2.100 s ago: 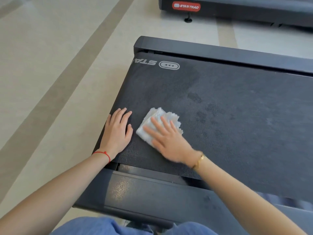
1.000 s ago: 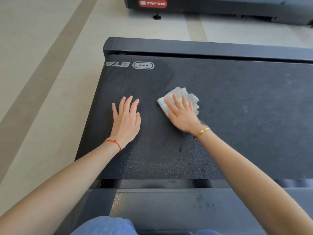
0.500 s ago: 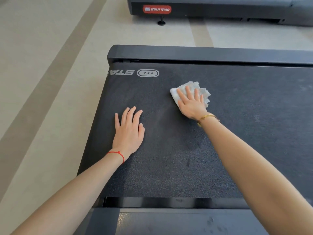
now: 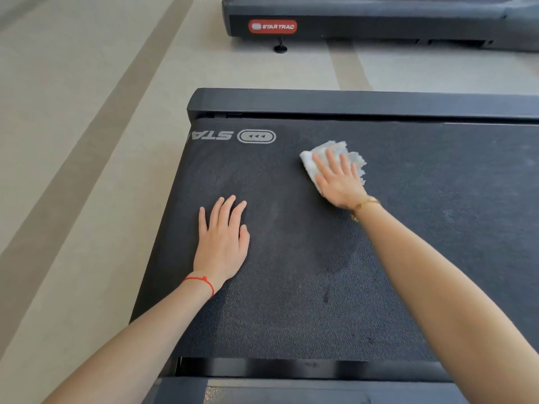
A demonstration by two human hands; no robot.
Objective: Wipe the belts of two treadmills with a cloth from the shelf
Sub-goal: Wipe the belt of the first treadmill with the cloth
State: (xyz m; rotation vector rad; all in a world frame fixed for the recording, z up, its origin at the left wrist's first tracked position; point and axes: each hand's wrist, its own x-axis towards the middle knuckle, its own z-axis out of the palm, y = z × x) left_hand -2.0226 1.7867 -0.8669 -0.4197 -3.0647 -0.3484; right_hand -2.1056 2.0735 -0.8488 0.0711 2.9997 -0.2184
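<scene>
The pale beige floor (image 4: pixel 87 141) with its darker stripes fills the left side and the far part of what you see. On it, right in front of you, sits the big dark grey treadmill (image 4: pixel 350 102), and its rough black belt (image 4: pixel 291 316) spreads wide under both your arms. White letters and an oval logo (image 4: pixel 256 136) are printed on the belt near its far left corner. A darker, wet-looking patch shows on the belt between your two arms.

Farther away, across a strip of floor, stands a second dark treadmill (image 4: pixel 379 21) with a red oval label (image 4: pixel 272 26) that reads STAR TRAC.

Your left hand (image 4: pixel 221 243) lies flat on the belt near its left edge, palm down, fingers straight and close together, holding nothing. A thin red string bracelet (image 4: pixel 201 282) goes round that wrist.

Your right hand (image 4: pixel 338 182) reaches farther out, its arm stretched long. It presses flat on the small white fluffy cloth (image 4: pixel 329 150), fingers straight and a little spread. The cloth lies on the belt to the right of the oval logo, sticking out past your fingertips. A thin gold bracelet (image 4: pixel 366 203) sits on that wrist.
</scene>
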